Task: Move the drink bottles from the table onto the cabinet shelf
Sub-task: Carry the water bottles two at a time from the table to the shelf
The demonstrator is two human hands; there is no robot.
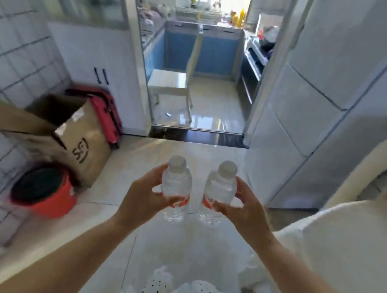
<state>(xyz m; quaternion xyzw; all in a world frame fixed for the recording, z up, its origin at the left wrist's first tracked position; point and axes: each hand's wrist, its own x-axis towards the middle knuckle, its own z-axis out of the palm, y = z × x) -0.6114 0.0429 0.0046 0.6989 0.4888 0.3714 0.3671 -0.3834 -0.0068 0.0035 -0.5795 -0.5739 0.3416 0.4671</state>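
Fingers (163, 199) hide left bottle (176, 185) label; blurred.

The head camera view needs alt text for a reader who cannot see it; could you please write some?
A person holds two clear drink bottles upright, side by side, the left hand gripping the left bottle and the right hand the right bottle. Ahead, a doorway opens onto a kitchen with a white chair.

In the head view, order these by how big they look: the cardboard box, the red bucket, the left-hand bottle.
1. cardboard box
2. red bucket
3. left-hand bottle, though it is nearer the camera, so its true size is unsure.
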